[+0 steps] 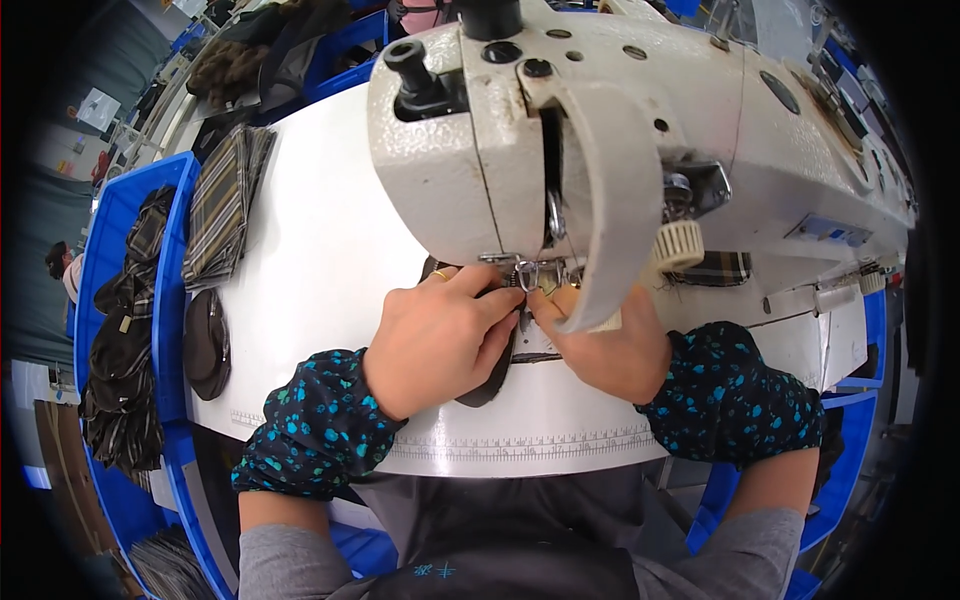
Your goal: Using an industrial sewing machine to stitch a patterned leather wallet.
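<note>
A dark fabric piece (490,388) lies at the needle area of a white sewing machine (430,170). My left hand (440,335) grips it from above, fingers curled and close to the metal presser foot (528,274). On the other side of the foot is my right hand (610,345), its fingers drawn together at the needle plate. The machine's curved white arm (612,190) partly covers those fingers, so what they pinch is hidden. Both forearms wear dark sleeve covers with blue spots.
Folded striped fabric (228,205) and a stack of dark oval pieces (206,345) lie at the left of the white table (320,190). Beside them stands a blue bin (175,300) of dark pieces. A printed ruler (530,443) follows the front edge. Another striped piece (715,268) sits behind my right hand.
</note>
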Available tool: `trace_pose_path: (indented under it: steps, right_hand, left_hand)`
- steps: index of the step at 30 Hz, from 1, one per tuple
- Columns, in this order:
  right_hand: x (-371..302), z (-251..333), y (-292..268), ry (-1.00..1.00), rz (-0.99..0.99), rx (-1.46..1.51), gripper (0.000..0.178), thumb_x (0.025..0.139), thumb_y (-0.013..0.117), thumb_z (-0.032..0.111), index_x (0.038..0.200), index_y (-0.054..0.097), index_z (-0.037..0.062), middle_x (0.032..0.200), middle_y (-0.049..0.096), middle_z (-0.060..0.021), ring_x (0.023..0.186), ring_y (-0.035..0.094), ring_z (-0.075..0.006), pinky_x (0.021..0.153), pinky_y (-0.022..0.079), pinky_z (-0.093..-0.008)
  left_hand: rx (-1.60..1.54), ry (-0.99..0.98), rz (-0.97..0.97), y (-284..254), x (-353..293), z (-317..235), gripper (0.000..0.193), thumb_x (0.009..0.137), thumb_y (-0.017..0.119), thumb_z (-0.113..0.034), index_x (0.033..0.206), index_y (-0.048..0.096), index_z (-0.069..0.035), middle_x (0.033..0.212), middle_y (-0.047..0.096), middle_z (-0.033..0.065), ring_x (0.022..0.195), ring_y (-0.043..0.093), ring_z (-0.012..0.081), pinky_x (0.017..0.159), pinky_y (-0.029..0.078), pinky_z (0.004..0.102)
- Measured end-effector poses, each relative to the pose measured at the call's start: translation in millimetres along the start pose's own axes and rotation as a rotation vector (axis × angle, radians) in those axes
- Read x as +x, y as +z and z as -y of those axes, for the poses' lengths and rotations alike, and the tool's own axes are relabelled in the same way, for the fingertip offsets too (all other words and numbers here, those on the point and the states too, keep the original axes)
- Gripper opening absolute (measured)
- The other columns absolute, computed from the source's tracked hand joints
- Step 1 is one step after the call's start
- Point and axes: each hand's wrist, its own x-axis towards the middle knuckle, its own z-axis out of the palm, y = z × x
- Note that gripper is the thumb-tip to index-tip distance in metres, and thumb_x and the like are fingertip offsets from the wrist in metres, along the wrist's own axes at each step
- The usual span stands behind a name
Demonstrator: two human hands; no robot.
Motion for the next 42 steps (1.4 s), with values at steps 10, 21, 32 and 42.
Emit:
trace_pose_path:
  steps: [10,21,32,42]
  right_hand:
    - [6,-1,-9,0.311,0.159,0.413,0.025,0.069,0.074,0.015,0.093,0.07,0.0084,0.095,0.054,-0.0065,0.085,0.055,-0.0291,0.074,0.044,-0.0426]
    - [21,9,-19,0.11,0.043,0.235,0.027,0.07,0.07,0.015,0.094,0.07,0.0007,0.074,0.059,-0.0047,0.058,0.056,-0.0219,0.048,0.044,-0.034]
    - [22,24,-25,-0.315,-0.002,-0.111,0.033,0.072,0.064,0.014,0.097,0.07,-0.0064,0.064,0.05,-0.0009,0.051,0.053,-0.0131,0.043,0.04,-0.0281]
    - [18,27,-25,-0.265,0.084,-0.105,0.031,0.074,0.065,0.013,0.1,0.07,-0.0029,0.067,0.051,-0.0003,0.055,0.056,-0.0129,0.042,0.041,-0.0274]
  left_hand:
    - [-0.042,-0.045,-0.037,1,3,-2,0.018,0.089,0.064,-0.018,0.103,0.073,-0.009,0.098,0.07,0.0073,0.084,0.069,0.0302,0.065,0.056,0.0402]
    - [-0.563,-0.129,0.092,2,0,43,0.024,0.093,0.067,-0.018,0.112,0.07,-0.004,0.093,0.07,0.0195,0.08,0.066,0.0346,0.075,0.052,0.0366]
    - [-0.482,-0.21,0.07,4,3,41,0.029,0.087,0.074,-0.023,0.108,0.072,-0.002,0.071,0.063,0.02,0.058,0.06,0.0289,0.059,0.049,0.0341]
    - [-0.297,-0.201,0.102,-3,3,37,0.036,0.079,0.08,-0.031,0.107,0.074,-0.009,0.07,0.066,0.018,0.067,0.066,0.0359,0.063,0.053,0.0397]
